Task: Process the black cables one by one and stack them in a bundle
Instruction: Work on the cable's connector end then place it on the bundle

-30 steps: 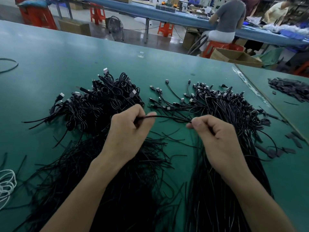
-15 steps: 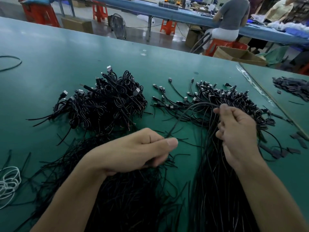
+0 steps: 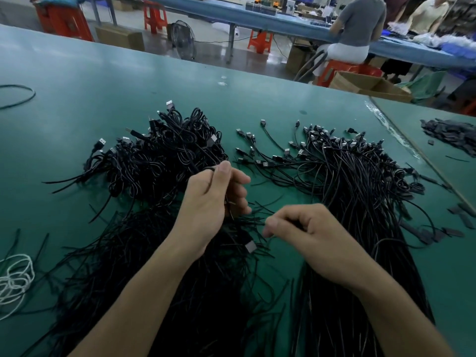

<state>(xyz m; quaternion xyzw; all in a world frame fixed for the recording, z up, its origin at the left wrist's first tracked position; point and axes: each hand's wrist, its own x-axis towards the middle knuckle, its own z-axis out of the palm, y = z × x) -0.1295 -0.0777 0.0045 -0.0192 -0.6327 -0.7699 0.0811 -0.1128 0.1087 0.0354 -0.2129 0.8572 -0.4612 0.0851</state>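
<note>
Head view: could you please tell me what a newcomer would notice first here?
Two big masses of black cables cover the green table: a coiled heap left of centre and a straight heap on the right, its plugs fanned toward the far side. Between them, the left hand grips one folded cable, and the right hand, fingers curled, seems to pinch it too.

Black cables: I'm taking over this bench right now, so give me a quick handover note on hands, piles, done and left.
Left hand grips a looped cable by the looped pile. Right hand is curled and seems to pinch that cable's tail.
Done: looped pile, on the left.
Left: straight pile, on the right, many cables; the held one is not yet stacked.
</note>
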